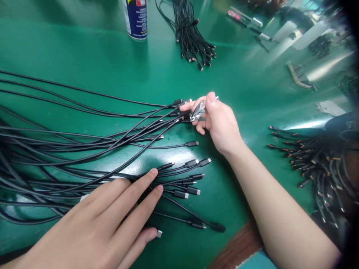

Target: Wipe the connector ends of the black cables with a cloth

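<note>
Long, thin black cables (123,140) spread from left edge to centre, where a silver metal tool (198,111), perhaps clippers, is tilted.

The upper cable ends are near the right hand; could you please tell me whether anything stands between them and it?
Only the silver metal tool, held in the right hand itself, sits at the upper cable ends; nothing else visible stands in the way.

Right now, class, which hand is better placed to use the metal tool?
Probably the right hand: it holds the metal tool by the upper connectors, while the left hand lies over lower cables.
</note>
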The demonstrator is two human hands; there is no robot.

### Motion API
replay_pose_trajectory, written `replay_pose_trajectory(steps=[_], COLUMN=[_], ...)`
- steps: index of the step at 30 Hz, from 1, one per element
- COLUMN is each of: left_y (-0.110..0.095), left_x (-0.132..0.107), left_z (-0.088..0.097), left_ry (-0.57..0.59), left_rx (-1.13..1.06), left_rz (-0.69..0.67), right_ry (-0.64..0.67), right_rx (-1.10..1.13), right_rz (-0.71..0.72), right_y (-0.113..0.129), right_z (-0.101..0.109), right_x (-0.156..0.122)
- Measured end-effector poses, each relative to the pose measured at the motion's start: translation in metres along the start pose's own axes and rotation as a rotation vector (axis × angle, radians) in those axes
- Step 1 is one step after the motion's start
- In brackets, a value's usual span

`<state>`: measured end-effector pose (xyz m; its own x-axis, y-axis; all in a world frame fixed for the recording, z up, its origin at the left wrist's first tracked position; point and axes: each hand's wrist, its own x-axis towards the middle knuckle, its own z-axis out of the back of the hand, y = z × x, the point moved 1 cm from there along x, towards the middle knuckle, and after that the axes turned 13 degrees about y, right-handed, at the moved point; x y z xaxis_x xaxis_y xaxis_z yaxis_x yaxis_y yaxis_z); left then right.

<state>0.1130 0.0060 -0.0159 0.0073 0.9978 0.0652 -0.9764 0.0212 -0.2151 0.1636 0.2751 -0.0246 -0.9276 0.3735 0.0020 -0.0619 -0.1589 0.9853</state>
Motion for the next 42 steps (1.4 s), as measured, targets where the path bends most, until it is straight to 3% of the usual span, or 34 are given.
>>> replay_pose_trajectory(steps=[13,24,27,32,37,42], left_y=[0.000,0.000,0.000,0.001,0.001,0.003], left_x=[0.002,-0.003,-0.003,0.000,0.001,-0.001], left_z=[-0.003,-0.002,-0.004,-0.005,-0.006,-0.005], left_ry=[-0.038,-0.054,-0.036,-0.039,-0.062,-0.060], left_rx=[0.070,0.109,0.109,0.118,0.124,0.097], left_rz=[0.025,0.089,0.094,0.104,0.097,0.091], right_ry=[0.090,0.353,0.285,-0.023,-0.006,-0.038], right_rx=[0.082,-0.008,-0.048,-0.179,-0.361,-0.310], right_rz=[-0.040,-0.190,-0.137,0.067,0.087,0.072], right_y=[0.003,0.007,0.008,0.008,-0.002,-0.004], right_z=[-0.002,0.007,0.007,0.006,0.007,0.013], right_x=[-0.002,-0.011,-0.010,-0.005,-0.006,-0.004])
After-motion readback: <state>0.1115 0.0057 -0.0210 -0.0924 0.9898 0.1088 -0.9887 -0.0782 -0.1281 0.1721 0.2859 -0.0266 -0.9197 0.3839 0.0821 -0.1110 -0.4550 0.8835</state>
